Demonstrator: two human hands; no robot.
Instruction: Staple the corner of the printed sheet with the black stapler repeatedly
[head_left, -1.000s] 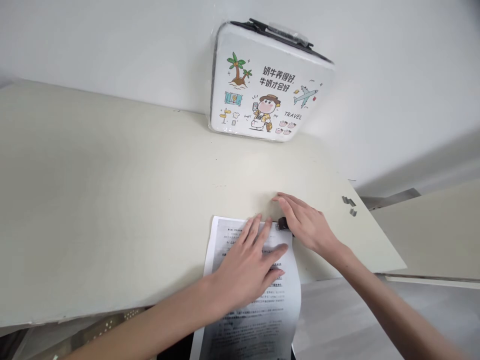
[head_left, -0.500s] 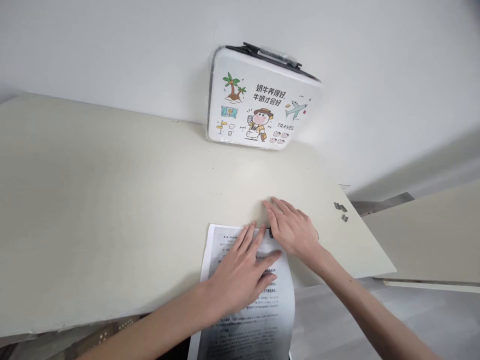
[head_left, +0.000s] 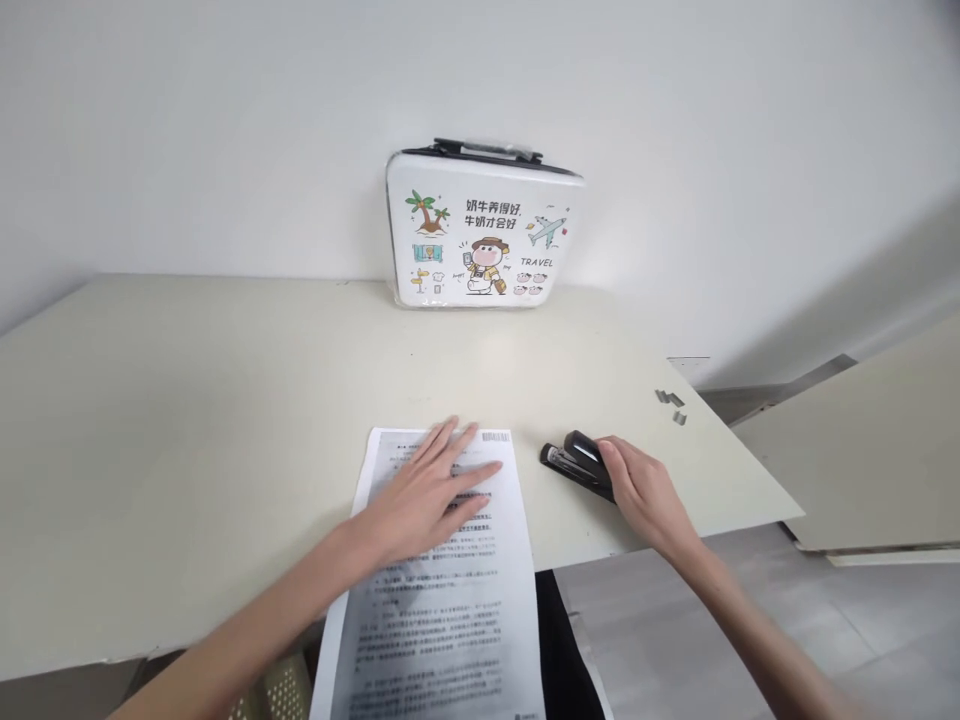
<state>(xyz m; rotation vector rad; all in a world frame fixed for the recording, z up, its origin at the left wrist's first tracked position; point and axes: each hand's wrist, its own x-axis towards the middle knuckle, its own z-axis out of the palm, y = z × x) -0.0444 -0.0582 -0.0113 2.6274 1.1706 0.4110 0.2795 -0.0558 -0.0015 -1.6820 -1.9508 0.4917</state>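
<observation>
A printed paper sheet (head_left: 442, 590) lies at the near edge of the cream table (head_left: 187, 430) and hangs over it toward me. My left hand (head_left: 424, 495) rests flat on the sheet's upper half, fingers spread. To the right of the sheet a black stapler (head_left: 574, 462) lies on the table, apart from the paper. My right hand (head_left: 645, 490) grips the stapler's rear end.
A white cartoon-printed case (head_left: 480, 235) with a black handle leans upright against the wall at the back. Small strips of staples (head_left: 670, 403) lie near the table's right edge. A second cream surface (head_left: 862, 450) stands to the right across a gap.
My right hand has drawn the stapler away from the sheet's top right corner to the right. My left hand stays flat on the paper. The view has shifted.
</observation>
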